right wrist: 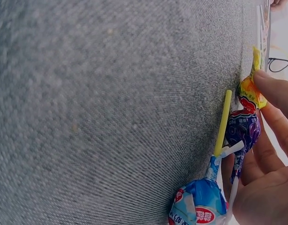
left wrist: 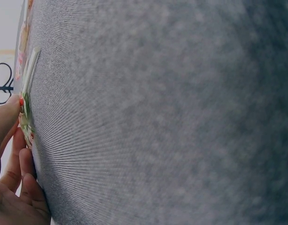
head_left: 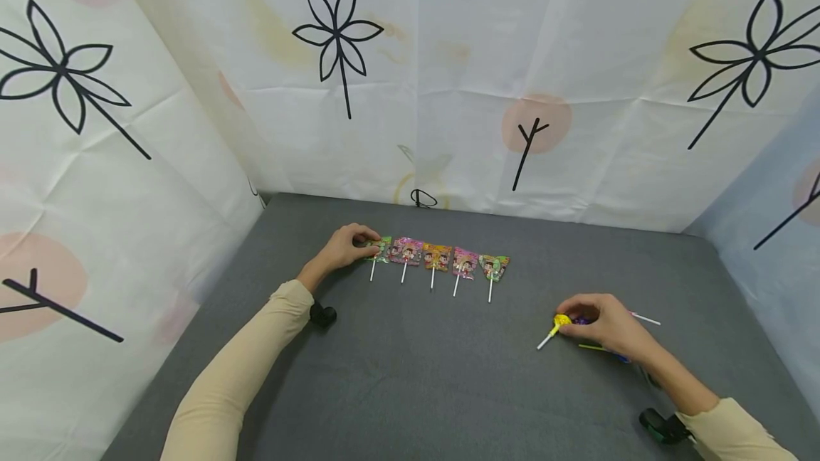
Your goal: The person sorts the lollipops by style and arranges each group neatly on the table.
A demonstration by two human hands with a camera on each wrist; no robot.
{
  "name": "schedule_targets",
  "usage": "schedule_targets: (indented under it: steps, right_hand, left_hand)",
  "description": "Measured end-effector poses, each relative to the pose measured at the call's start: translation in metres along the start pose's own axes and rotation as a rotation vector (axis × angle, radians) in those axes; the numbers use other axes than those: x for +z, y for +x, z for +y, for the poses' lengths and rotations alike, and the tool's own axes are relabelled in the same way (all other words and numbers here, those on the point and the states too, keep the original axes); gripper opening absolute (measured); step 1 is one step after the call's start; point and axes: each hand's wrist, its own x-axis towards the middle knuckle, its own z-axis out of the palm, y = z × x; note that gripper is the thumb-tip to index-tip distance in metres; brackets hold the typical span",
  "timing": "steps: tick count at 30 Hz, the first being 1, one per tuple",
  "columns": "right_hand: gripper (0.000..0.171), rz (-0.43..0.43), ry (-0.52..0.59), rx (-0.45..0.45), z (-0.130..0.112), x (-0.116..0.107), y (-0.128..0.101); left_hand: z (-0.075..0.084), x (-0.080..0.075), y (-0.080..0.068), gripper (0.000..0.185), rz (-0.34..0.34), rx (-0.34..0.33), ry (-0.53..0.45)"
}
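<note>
My left hand (head_left: 341,249) pinches the edge of a flat lollipop in a green wrapper (head_left: 384,250), at the left end of a row on the grey tabletop. In the left wrist view, thumb and fingertips meet at its wrapper (left wrist: 26,115). My right hand (head_left: 608,324) holds a round yellow lollipop (head_left: 561,320) between thumb and fingers, its white stick pointing toward the near left. Under that palm, the right wrist view shows a purple lollipop (right wrist: 244,129) beside the yellow one, and a blue lollipop (right wrist: 200,199) with a yellow stick lies nearer the wrist.
Rightward along the row lie a pink lollipop (head_left: 406,250), an orange one (head_left: 437,257), another pink one (head_left: 464,262) and a second green one (head_left: 494,266). Beyond my right hand a white stick (head_left: 647,319) sticks out. Patterned white cloth (head_left: 448,141) walls the table.
</note>
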Motion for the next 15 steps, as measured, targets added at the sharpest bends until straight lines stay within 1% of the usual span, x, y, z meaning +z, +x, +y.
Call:
schedule_targets:
  steps: [7,11,15]
  right_hand:
    - [0.023,0.004,0.015,-0.014,-0.0022,-0.0002,0.0013]
    - [0.024,0.009,0.046,0.012,-0.0039,-0.0011,0.0031]
    - [0.026,0.025,0.103,0.05,-0.0055,-0.0026,0.0048]
  left_hand:
    - [-0.0009,0.0,0.0007,0.025,-0.001,0.001,0.007]
    - [-0.001,-0.0001,0.0005,0.025,0.0,0.001,0.005]
    - [-0.001,0.0,0.0002,0.025,0.002,0.002,0.005]
